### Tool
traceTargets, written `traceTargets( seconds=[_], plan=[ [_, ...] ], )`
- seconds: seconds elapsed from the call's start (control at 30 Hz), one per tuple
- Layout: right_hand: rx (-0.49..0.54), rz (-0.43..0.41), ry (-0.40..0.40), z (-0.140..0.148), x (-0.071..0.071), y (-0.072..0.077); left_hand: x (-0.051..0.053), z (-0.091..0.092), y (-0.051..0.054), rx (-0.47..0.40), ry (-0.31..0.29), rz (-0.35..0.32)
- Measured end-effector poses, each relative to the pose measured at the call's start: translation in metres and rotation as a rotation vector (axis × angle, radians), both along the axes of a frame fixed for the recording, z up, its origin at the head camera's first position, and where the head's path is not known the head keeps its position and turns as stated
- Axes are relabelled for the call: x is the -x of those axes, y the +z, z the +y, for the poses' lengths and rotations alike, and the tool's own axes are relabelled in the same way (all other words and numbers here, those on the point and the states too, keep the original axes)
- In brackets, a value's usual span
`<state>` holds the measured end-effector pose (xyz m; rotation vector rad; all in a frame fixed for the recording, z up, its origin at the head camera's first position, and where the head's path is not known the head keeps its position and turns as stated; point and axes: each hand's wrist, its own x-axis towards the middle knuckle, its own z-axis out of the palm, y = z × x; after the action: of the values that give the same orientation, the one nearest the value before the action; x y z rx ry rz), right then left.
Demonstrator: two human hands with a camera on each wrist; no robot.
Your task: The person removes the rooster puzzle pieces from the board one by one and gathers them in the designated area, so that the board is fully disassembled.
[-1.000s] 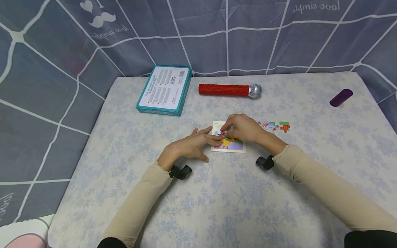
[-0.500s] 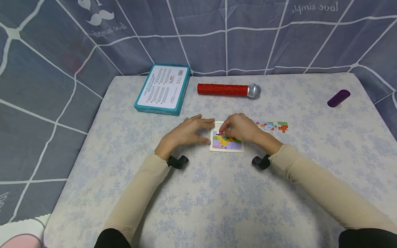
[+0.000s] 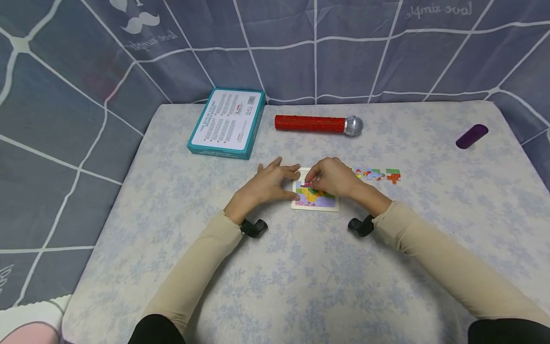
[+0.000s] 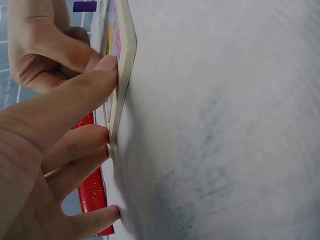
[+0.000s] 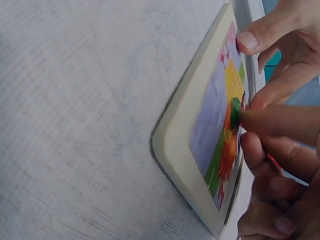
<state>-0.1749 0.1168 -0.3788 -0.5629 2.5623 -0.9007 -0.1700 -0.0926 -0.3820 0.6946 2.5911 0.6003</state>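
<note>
A small jigsaw puzzle board with a pale wooden frame lies on the table, its lower part filled with a yellow, green and purple picture. My right hand pinches a puzzle piece with green on it between thumb and finger, low over the picture. On the board's left side, my left hand rests with fingers spread. Its thumb touches the frame's edge, and fingertips touch the frame higher up. Part of the board is hidden under the right hand. Loose puzzle pieces lie in a row to its right.
A teal box with a white printed label lies at the back left. Behind the board is a red microphone with a silver head. A dark purple cylinder lies far right. Grey grid-patterned cloth hangs behind the table.
My left hand has drawn back from over the picture to the board's left edge, with thumb and fingers spread along it. The right hand stays over the board, still pinching the piece.
</note>
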Motion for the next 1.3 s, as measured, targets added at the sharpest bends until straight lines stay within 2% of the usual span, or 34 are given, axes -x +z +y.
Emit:
traceTargets(
  seconds=[0.3,0.8,1.1,1.3],
  plan=[
    [-0.052,0.022,-0.002,-0.001,-0.003,0.001,0.0,0.004,0.003,0.028,0.028,-0.013],
    [0.092,0.0,-0.076,0.001,-0.007,-0.003,0.0,0.006,0.003,0.033,0.034,-0.009],
    [0.244,-0.109,-0.124,0.006,-0.007,-0.008,-0.001,0.007,0.003,0.034,0.041,-0.013],
    [0.283,-0.163,-0.126,0.012,-0.007,-0.008,-0.001,0.006,0.004,0.036,0.048,-0.016]
  ],
)
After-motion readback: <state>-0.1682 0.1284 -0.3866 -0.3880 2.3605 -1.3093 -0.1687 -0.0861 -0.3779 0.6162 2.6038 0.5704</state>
